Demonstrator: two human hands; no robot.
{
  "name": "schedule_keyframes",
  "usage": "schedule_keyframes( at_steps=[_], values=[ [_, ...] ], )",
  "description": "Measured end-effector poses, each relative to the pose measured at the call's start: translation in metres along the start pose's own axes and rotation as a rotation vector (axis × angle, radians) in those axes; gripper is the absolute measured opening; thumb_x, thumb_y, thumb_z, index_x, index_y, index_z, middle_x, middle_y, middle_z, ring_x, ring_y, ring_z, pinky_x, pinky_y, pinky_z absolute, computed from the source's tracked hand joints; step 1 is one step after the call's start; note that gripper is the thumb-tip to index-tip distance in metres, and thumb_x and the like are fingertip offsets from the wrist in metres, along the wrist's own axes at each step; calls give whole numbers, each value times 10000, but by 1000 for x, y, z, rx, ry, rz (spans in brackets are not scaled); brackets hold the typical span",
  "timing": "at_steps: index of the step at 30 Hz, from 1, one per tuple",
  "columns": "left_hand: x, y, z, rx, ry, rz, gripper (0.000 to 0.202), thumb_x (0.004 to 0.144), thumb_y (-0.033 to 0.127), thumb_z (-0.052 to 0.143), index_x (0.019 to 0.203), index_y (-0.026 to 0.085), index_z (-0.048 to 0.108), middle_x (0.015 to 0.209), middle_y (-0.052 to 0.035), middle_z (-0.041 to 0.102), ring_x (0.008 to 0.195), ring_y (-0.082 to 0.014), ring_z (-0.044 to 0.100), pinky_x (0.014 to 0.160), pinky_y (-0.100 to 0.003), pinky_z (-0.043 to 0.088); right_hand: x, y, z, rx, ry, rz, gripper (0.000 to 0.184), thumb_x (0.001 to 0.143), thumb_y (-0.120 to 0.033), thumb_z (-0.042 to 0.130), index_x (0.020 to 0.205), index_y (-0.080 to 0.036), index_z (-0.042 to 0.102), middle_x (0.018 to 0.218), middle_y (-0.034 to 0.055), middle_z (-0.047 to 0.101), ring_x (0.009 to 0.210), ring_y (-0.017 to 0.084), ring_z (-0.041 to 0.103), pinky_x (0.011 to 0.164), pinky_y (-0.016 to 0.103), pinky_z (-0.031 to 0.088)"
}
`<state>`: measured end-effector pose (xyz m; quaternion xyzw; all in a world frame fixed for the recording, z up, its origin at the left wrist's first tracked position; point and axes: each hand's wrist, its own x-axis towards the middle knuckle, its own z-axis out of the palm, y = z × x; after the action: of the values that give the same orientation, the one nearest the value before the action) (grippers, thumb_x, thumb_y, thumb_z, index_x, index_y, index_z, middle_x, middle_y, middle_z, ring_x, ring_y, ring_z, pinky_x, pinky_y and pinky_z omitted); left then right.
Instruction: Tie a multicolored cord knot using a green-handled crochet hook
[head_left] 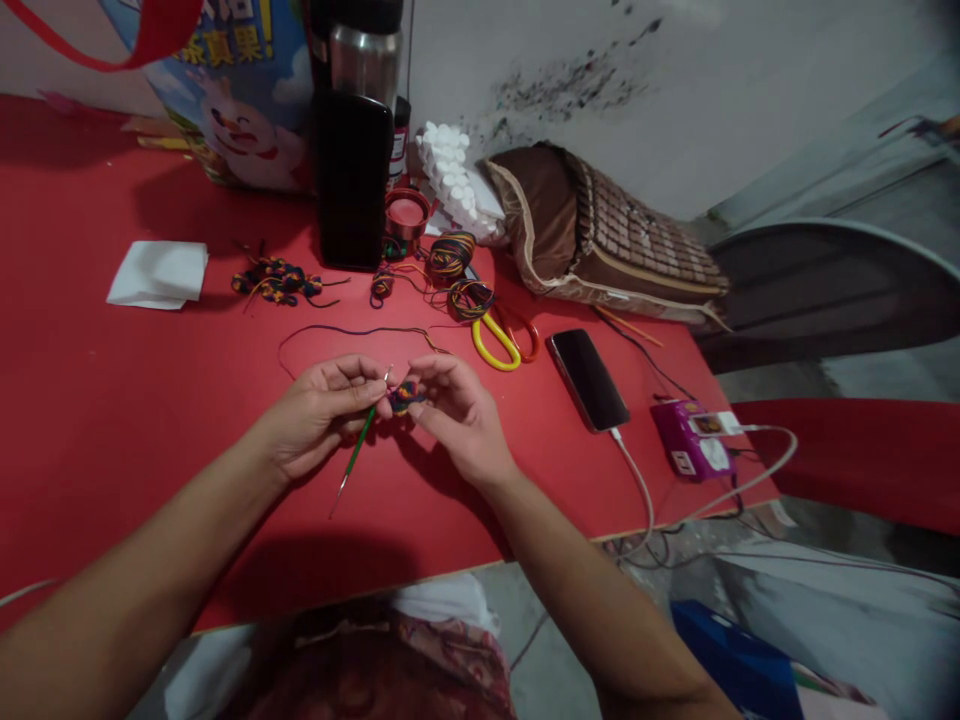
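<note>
Over the red table (112, 400), my left hand (322, 405) pinches a green crochet hook (358, 447) that slants down toward me. My right hand (457, 410) pinches a small multicoloured knotted cord piece (405, 395) at the hook's tip. Both hands are closed and nearly touch. A thin dark cord (352, 332) trails from the piece across the table behind my hands.
Yellow and orange scissors (501, 342), coils of multicoloured cord (454, 255), finished knotted pieces (277, 282), a white tissue (159, 273), a black box (352, 180), a dark phone (589, 380) on a cable, a purple charger (690, 450) and a brown cushion (600, 240) lie around.
</note>
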<state>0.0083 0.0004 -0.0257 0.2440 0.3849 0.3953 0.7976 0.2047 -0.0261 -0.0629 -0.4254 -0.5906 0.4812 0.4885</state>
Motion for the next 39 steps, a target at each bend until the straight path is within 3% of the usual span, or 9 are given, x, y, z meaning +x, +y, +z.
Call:
schedule_keyframes(
  at_steps=[4,10,14,18,22,27,31,35,39],
  values=[
    [1,0,3,-121,44,18,336,604,156,1020,797,96,751,642,-57,741,427,-29,499,400,-98,380,-4,-7,6,-629,39,-427,657,924,-239,710,1524,-291,449,1390,153,623,1306,326,624,1094,578,566],
    [-3,-5,15,-214,58,13,365,562,108,1015,761,91,709,620,18,637,419,9,388,365,-83,282,-8,-14,16,-854,-94,-606,798,956,-416,759,1620,-233,356,1433,220,630,1281,371,656,1005,556,605],
    [-5,-7,17,-182,53,-2,405,566,169,1035,748,113,679,550,68,532,415,4,340,361,-88,247,-7,-18,16,-706,-4,-499,506,1049,-343,647,1526,-275,490,1326,143,704,1230,288,702,1012,485,626],
    [-7,-1,14,-99,54,-33,463,564,282,1059,749,123,666,570,59,551,424,3,334,364,-91,214,0,-32,11,-435,69,-391,176,1043,-218,644,1196,-245,727,1090,69,786,1023,198,747,927,383,632],
    [-10,7,13,30,39,-7,453,647,377,1012,904,108,753,698,-21,704,432,-15,400,370,-118,256,14,-45,2,-193,117,-45,118,1014,-323,714,1068,-249,788,873,6,790,733,141,730,740,312,625],
    [-14,9,10,385,66,229,269,796,314,893,993,157,797,759,-39,756,648,-152,668,566,-240,522,26,-38,0,-61,167,52,80,945,-332,791,961,-264,830,851,-2,794,738,142,729,709,290,627],
    [-13,9,1,779,114,466,174,978,273,678,998,172,819,870,-60,799,733,-177,717,704,-303,547,21,-25,5,-1,159,83,83,919,-311,818,996,-294,844,920,-1,817,798,138,748,780,295,643],
    [-8,10,-9,1226,77,753,183,988,169,624,1000,167,806,955,-80,816,886,-225,731,821,-347,527,13,-22,6,-28,113,43,156,944,-272,776,1090,-288,828,1026,23,830,880,155,771,826,319,662],
    [-5,8,-12,1375,35,836,218,1011,135,556,1020,153,772,957,-92,798,907,-234,719,834,-352,525,11,-23,8,-94,81,-71,180,970,-200,704,1110,-275,790,1031,17,822,890,145,779,835,303,667]
  ],
)
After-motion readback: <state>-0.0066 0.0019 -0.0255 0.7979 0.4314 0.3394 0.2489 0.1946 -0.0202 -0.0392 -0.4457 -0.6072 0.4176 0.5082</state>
